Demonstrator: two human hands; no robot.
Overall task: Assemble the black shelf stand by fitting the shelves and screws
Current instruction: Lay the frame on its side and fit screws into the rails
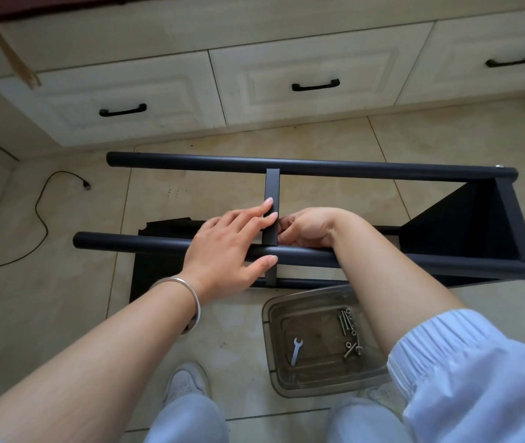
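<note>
The black shelf stand lies on its side on the tiled floor, with a far tube [350, 167] and a near tube [133, 245] running left to right. A fitted black shelf [465, 228] joins them at the right end. A second black shelf [271, 190] stands edge-on between the tubes at the middle. My left hand [229, 247] lies over the near tube, fingers straight against this shelf's left face, thumb below the tube. My right hand [309, 228] is curled against the shelf's right side just behind the near tube; what its fingertips hold is hidden.
A clear plastic tray [270, 318] on the floor near my knees holds several bolts [349, 330] and a small spanner [295, 350]. A loose black panel [159, 273] lies under the stand. White drawers [120, 100] line the back. A black cable [42, 219] trails at left.
</note>
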